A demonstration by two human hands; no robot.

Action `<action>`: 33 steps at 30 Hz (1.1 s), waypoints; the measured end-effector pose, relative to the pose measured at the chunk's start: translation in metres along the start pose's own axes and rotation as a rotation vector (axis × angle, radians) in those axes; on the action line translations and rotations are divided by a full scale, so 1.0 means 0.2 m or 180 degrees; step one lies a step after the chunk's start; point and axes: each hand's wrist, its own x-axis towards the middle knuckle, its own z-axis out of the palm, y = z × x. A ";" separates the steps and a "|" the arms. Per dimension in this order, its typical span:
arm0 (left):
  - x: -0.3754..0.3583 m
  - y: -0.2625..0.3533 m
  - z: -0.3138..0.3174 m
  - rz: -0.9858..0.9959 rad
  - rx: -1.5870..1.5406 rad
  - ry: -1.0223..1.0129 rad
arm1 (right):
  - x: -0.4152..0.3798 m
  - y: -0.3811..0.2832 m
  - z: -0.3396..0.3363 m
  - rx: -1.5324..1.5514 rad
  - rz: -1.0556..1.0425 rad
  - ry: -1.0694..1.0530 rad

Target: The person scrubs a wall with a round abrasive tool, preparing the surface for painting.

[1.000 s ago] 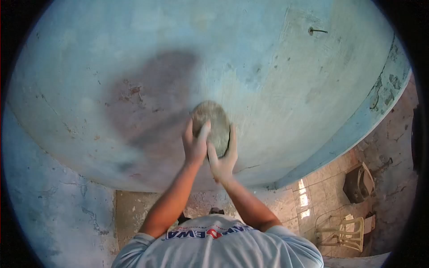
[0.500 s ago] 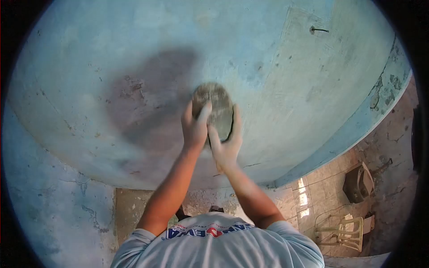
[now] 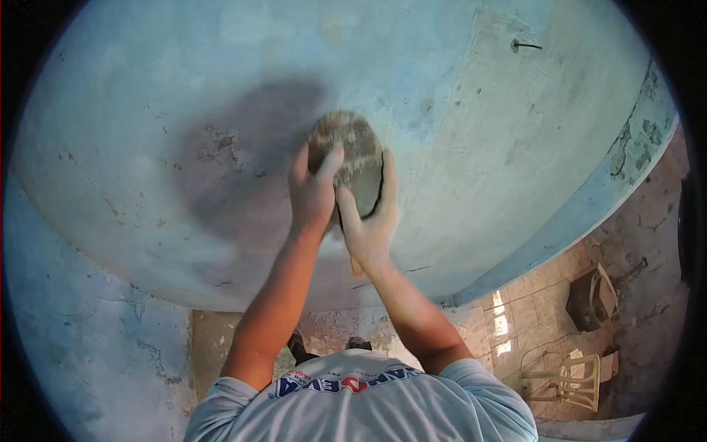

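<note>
An oval, dusty grey-brown block (image 3: 356,151) is held against the pale blue wall (image 3: 442,177), with streaks of lighter dust across its face. My left hand (image 3: 312,193) grips its left side, thumb laid over the face. Lower on the right, my right hand (image 3: 373,225) wraps the other edge, its thumb on the face and its fingers along the rim. Both hands look whitened with dust. The side of the block towards the wall is hidden, so its exact kind cannot be made out.
A short dark stub (image 3: 526,46) sticks out of the wall at the upper right. Rough patches (image 3: 217,144) mark the shaded wall on the left. Down to the right, a plastic chair (image 3: 578,379) and a dark bag-like container (image 3: 591,300) stand on the tiled floor.
Both hands have slid the block upward and slightly left along the wall. The grip looks the same.
</note>
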 end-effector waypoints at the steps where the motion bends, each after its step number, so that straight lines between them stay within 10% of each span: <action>1: -0.07 -0.09 -0.04 -0.0037 0.0106 0.0003 | -0.09 0.06 -0.02 -0.0305 -0.0070 0.0019; 7: -0.36 -0.46 -0.17 -0.0709 0.0355 0.0237 | -0.47 0.31 -0.12 -0.0098 0.0695 -0.0116; 14: 0.07 0.05 0.01 0.0291 -0.0124 -0.0003 | 0.12 -0.01 0.05 -0.0087 -0.0370 0.0007; 23: -0.43 -0.60 -0.23 -0.0495 0.0337 0.0347 | -0.57 0.44 -0.13 -0.0073 0.0784 -0.0262; 33: -0.05 -0.15 -0.03 0.0216 0.0177 -0.0087 | -0.08 0.20 -0.05 -0.0342 -0.0456 0.0075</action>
